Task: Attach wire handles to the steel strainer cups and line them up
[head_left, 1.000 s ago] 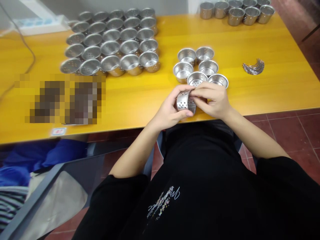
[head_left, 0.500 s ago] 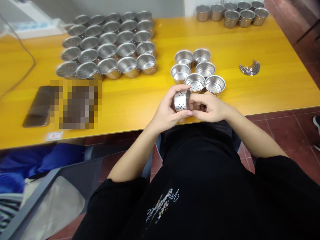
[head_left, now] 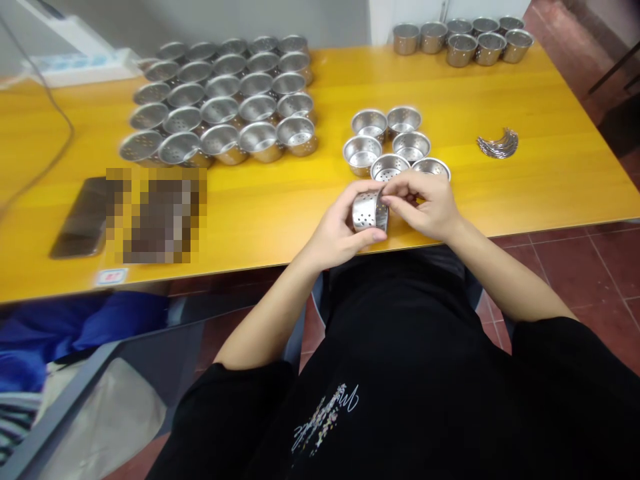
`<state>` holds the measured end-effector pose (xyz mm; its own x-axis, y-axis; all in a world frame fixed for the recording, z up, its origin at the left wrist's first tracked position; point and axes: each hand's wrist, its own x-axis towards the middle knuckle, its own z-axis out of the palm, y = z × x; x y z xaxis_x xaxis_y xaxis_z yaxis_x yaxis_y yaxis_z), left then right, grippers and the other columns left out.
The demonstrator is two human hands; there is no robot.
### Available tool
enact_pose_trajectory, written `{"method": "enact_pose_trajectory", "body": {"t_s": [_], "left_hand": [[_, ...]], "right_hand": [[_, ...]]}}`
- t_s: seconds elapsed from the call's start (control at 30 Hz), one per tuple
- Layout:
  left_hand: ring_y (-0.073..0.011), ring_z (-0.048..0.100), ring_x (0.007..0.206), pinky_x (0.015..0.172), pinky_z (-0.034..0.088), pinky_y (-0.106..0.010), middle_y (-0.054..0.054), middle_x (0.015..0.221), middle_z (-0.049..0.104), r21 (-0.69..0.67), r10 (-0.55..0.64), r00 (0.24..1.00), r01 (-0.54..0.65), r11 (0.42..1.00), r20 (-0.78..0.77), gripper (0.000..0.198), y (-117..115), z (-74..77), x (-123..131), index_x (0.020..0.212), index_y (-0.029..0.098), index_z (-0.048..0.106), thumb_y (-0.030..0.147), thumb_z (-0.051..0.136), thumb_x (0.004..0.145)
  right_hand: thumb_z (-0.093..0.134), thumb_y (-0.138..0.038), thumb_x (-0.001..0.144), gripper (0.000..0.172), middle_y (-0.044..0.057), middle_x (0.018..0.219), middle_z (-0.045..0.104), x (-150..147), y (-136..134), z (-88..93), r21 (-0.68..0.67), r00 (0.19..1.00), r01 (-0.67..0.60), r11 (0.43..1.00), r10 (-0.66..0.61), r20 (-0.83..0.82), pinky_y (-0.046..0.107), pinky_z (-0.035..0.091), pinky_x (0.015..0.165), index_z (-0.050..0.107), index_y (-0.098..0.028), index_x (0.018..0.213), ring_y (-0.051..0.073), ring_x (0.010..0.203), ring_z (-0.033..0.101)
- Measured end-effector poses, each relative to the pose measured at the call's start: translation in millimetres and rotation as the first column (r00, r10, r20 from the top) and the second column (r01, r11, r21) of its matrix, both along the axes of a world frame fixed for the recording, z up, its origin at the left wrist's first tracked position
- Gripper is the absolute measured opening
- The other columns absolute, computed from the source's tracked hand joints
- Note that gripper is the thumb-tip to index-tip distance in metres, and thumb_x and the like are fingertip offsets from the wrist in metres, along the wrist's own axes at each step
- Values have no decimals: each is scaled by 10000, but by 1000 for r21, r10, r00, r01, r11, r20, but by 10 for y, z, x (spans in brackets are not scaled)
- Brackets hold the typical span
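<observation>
My left hand [head_left: 343, 225] is wrapped round a small perforated metal cup [head_left: 365, 211], tilted on its side with its mouth facing right. At the cup's upper rim, the thumb and forefinger of my right hand [head_left: 425, 203] are pinched together; whatever may be between them is too small to make out. Just beyond my hands several similar cups [head_left: 362, 155] stand upright on the table, the nearest ones partly hidden by my right hand. A small pile of thin curved metal wires [head_left: 499, 143] lies farther right.
Rows of metal cups [head_left: 258, 138] fill the back left of the yellow table [head_left: 250, 207]. Another group of cups [head_left: 461, 51] stands at the back right. A dark phone [head_left: 80, 217], a blurred-out item [head_left: 163, 217] and a white power strip [head_left: 83, 68] are on the left.
My right fingers have drawn out of the cup's mouth and risen to its upper rim. My thumbs, together before, are now apart. The cup's mouth has turned slightly more into view.
</observation>
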<state>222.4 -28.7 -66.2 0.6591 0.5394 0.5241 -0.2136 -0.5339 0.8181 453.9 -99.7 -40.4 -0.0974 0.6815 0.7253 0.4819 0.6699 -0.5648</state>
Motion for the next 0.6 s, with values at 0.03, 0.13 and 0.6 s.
{"method": "enact_pose_trajectory", "body": {"t_s": [0.03, 0.13, 0.6], "left_hand": [[-318, 761, 1284, 1096, 648, -449, -138, 1488, 748, -2, -12, 1000, 12, 1000, -8, 901, -11, 1, -1, 1569, 296, 675, 813, 921, 874], [-292, 767, 1238, 1072, 654, -424, -135, 1474, 756, -12, -6, 1000, 6, 1000, -18, 874, -16, 12, -19, 1585, 292, 671, 801, 895, 912], [-259, 750, 1125, 995, 657, -406, -109, 1372, 757, -14, 34, 999, -34, 999, 8, 889, -34, 36, -1, 1580, 304, 688, 814, 908, 886]], "right_hand": [[758, -329, 1098, 153, -36, 751, 658, 2, 5, -7, 22, 1000, 7, 1000, -7, 21, 265, 421, 605, 804, -196, 1037, 107, 596, 523], [699, -257, 1122, 180, -10, 805, 758, 0, 7, -31, 88, 995, -15, 996, 7, 95, 261, 455, 649, 860, -182, 1088, 110, 626, 592], [626, -142, 928, 89, -90, 663, 557, 6, -106, 142, -253, 912, -359, 899, 395, 108, 237, 386, 572, 603, -224, 955, 94, 536, 475]]}}
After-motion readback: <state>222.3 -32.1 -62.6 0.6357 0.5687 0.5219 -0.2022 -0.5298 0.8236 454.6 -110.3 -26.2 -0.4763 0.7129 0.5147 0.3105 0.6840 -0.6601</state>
